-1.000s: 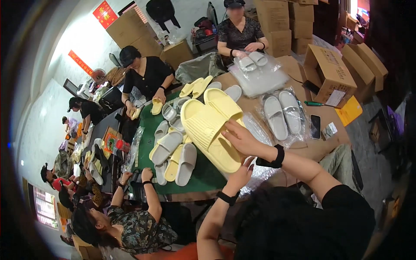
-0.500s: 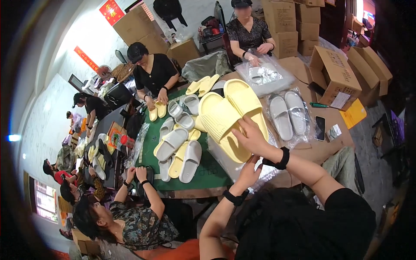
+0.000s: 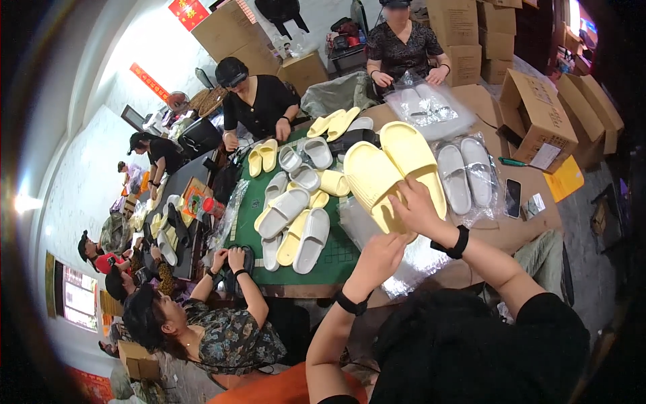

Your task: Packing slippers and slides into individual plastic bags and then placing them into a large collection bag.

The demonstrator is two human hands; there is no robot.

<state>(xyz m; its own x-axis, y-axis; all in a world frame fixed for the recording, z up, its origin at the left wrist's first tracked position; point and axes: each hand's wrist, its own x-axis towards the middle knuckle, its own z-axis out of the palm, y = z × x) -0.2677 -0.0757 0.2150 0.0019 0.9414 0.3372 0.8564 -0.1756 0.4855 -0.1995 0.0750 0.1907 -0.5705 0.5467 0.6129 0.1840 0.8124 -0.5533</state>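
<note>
A pair of pale yellow slippers [image 3: 369,172] is raised over the table, side by side with toes pointing away from me. My right hand [image 3: 422,210] grips the pair near the inner edges, its fingers closed. At the heel of the left slipper my left hand [image 3: 378,261] is closed, fingertips pinched against the sole; part of its grip is hidden. Beneath lies a sheaf of clear plastic bags [image 3: 410,269]. Just right of the pair, grey slippers [image 3: 455,180] rest inside a clear bag. Loose grey and yellow slippers, among them a grey slipper [image 3: 313,241], are heaped to the left.
A green mat [image 3: 343,259] covers part of the table. To the right are a phone [image 3: 512,198], a green-handled tool [image 3: 513,161] and an open carton [image 3: 538,124]. Across the table, one co-worker [image 3: 402,50] handles bagged slippers; another [image 3: 259,101] stands near small yellow slippers.
The view has shifted, so the scene sits further right. My left hand's fingers have curled in at the heel. One co-worker's hands have left the small yellow slippers.
</note>
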